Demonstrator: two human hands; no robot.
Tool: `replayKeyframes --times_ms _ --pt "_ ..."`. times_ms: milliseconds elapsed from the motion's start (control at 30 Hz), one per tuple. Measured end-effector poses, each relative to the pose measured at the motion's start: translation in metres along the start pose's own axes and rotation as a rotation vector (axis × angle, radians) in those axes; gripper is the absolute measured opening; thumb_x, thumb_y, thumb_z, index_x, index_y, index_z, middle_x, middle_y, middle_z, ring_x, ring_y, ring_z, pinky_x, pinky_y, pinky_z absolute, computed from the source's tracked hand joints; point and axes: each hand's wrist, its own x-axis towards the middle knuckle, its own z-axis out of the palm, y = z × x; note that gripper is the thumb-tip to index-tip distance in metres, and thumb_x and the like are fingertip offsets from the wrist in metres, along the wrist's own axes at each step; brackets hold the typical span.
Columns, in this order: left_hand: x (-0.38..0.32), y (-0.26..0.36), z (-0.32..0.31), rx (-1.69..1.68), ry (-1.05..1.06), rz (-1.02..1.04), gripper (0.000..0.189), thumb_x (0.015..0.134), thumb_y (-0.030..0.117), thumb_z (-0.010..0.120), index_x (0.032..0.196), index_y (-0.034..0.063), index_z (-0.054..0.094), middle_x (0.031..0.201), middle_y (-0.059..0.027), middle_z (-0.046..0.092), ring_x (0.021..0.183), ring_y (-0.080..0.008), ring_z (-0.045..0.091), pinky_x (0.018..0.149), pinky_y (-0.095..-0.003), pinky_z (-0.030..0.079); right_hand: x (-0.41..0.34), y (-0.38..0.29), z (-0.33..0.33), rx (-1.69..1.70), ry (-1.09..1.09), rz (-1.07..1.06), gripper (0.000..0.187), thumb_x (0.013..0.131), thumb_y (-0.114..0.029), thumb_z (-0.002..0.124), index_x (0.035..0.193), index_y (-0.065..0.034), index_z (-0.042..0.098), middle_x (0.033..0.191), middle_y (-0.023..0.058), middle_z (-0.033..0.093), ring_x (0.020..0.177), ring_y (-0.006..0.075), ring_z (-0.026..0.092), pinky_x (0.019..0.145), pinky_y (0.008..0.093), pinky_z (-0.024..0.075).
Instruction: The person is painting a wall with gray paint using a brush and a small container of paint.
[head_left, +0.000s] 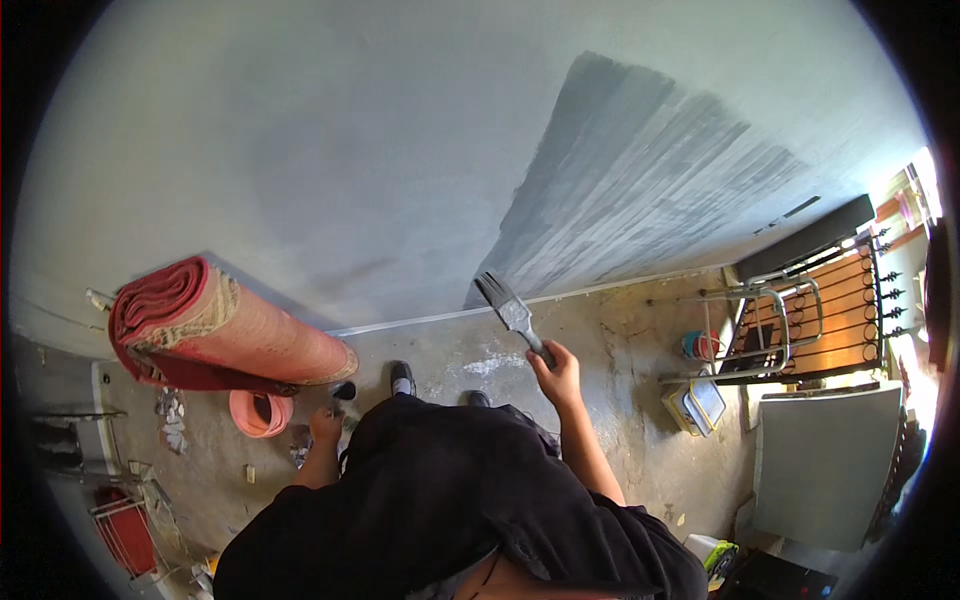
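Observation:
My right hand (559, 376) grips the handle of a flat paintbrush (511, 307) coated in grey paint. Its dark bristles point up and left, in front of the foot of a pale wall (360, 150). Darker grey strokes (622, 157) fan across the wall's right part. Low at my left side is my left hand (326, 426), its fingers curled. A small dark object (344, 391) shows just beyond it; whether the hand holds it is unclear. Close by stand a rolled red rug (277, 322), leaning along the wall, and a pink bucket (260, 414).
Right of me are a metal walking frame (784, 322), a red and blue bucket (701, 345), a plastic tub (695, 407) and an ornamental metal gate (817, 311). A grey panel (825, 465) stands farther back. A wire rack (124, 529) is at left on the concrete floor (480, 345).

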Motion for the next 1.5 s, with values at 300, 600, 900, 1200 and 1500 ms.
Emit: replayKeyframes --times_ms 300,600,900,1200,1500 --pt "0.037 -0.037 -0.008 0.138 -0.171 0.002 0.039 0.063 0.032 0.087 0.084 0.0046 0.069 0.081 -0.0178 0.068 0.079 -0.0413 0.065 0.070 -0.0470 0.050 -0.006 -0.130 0.001 0.587 -0.121 0.104 0.028 0.105 -0.023 0.049 0.120 0.0000 0.054 0.060 -0.0030 0.039 0.053 0.0077 0.040 0.055 0.0256 0.0375" --pt "0.135 0.033 -0.019 -0.048 -0.151 0.207 0.034 0.070 0.022 0.084 0.082 0.0003 0.061 0.072 -0.0178 0.064 0.070 -0.0349 0.064 0.066 -0.0466 0.047 0.054 -0.227 0.013 0.042 0.697 -0.356 0.036 0.101 -0.007 0.052 0.135 -0.0030 0.042 0.067 -0.0013 0.048 0.058 0.0057 0.041 0.053 0.0238 0.0310" --pt "0.160 0.017 -0.021 -0.014 -0.220 0.298 0.034 0.068 0.019 0.084 0.084 -0.0013 0.062 0.076 -0.0179 0.065 0.069 -0.0312 0.064 0.065 -0.0435 0.048 0.081 -0.249 0.019 -0.188 0.801 -0.506 0.035 0.096 -0.002 0.061 0.130 -0.0014 0.051 0.063 -0.0019 0.046 0.055 0.0034 0.038 0.051 0.0213 0.0302" --pt "0.171 -0.006 0.003 -0.170 -0.331 0.217 0.029 0.067 0.014 0.082 0.086 -0.0006 0.066 0.084 -0.0190 0.070 0.081 -0.0349 0.069 0.074 -0.0447 0.051 0.052 -0.256 0.025 -0.130 0.780 -0.327 0.027 0.092 0.000 0.065 0.119 0.0034 0.060 0.121 0.0229 0.067 0.112 0.0288 0.068 0.091 0.0331 0.0526" --pt "0.156 0.020 0.010 -0.129 -0.394 0.156 0.028 0.068 0.012 0.081 0.086 -0.0006 0.064 0.080 -0.0149 0.068 0.079 -0.0275 0.068 0.072 -0.0430 0.050 0.074 -0.259 0.023 -0.105 0.704 -0.328 0.026 0.094 -0.004 0.065 0.119 0.0023 0.060 0.119 0.0217 0.069 0.110 0.0275 0.068 0.091 0.0321 0.0519"
